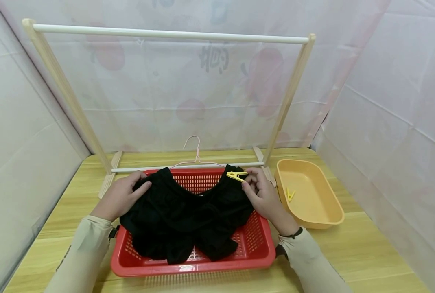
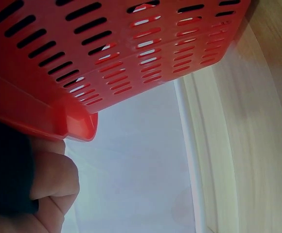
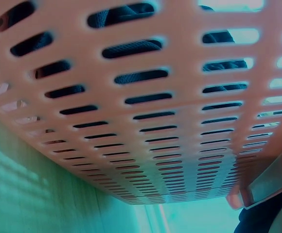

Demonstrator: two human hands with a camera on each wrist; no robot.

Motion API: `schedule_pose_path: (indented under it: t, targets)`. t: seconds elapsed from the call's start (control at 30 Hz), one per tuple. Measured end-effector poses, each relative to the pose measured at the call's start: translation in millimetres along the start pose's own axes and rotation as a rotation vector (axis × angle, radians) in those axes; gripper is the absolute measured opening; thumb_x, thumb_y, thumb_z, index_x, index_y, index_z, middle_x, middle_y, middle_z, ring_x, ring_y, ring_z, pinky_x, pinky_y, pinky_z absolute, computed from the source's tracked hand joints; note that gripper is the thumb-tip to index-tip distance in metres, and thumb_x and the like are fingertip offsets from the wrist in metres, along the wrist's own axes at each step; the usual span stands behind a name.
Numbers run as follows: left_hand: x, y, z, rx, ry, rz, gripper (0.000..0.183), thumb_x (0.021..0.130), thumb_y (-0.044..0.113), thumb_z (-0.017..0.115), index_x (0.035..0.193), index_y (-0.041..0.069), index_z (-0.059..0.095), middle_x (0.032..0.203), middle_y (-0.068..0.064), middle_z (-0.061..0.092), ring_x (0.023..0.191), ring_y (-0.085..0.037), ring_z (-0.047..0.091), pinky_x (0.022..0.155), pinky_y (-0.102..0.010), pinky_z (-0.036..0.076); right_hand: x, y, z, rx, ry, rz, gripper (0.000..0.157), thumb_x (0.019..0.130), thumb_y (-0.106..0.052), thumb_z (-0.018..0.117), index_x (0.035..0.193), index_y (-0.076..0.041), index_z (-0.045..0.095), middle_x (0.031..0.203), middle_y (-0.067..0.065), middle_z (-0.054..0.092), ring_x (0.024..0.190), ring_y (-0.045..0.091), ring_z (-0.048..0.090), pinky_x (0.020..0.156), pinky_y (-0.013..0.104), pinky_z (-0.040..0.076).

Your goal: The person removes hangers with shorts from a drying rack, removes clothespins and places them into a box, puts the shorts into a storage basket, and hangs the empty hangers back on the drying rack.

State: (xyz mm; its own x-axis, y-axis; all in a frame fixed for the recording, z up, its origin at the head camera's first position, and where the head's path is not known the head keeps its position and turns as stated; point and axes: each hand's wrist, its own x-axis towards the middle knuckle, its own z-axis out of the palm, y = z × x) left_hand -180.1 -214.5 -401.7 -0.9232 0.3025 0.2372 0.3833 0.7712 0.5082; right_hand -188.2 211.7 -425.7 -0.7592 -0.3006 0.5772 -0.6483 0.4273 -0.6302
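Note:
A black garment [image 1: 188, 219] with a wide, curved upper edge lies draped in and over a red slotted basket [image 1: 193, 268]. From its upper edge rises a thin pink hanger [image 1: 197, 156], its hook standing up. My left hand [image 1: 123, 193] holds the garment's upper left corner, thumb in front; in the left wrist view its curled fingers [image 2: 56, 179] show beside the dark cloth [image 2: 7, 170]. At the upper right corner, my right hand [image 1: 263, 193] pinches a yellow clothespin [image 1: 236, 176] by its handle end, with the tip toward the cloth. The right wrist view shows mostly slotted basket wall [image 3: 185, 107].
Behind the basket stands a wooden rack with a white top bar [image 1: 169, 33] and a low bar [image 1: 129, 169]. To the right, a yellow-orange tray [image 1: 312, 195] holds another yellow clothespin [image 1: 290, 194]. White cloth walls [image 1: 396, 122] border the wood-grain table [image 1: 371, 252].

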Motion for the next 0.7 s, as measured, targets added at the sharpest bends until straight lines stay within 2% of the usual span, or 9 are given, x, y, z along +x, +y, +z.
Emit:
schedule_pose_path:
  t: [0.7]
  targets:
    - [0.2, 1.9, -1.3, 0.007, -0.007, -0.008, 0.022, 0.109, 0.037, 0.055, 0.099, 0.017, 0.054, 0.067, 0.002, 0.046, 0.064, -0.017, 0.049, 0.066, -0.037, 0.04, 0.3, -3.2, -0.7, -0.008, -0.003, -0.006, 0.031, 0.097, 0.002, 0.066, 0.125, -0.004, 0.052, 0.086, -0.002, 0.064, 0.061, 0.006, 0.046, 0.055, 0.021, 0.039]
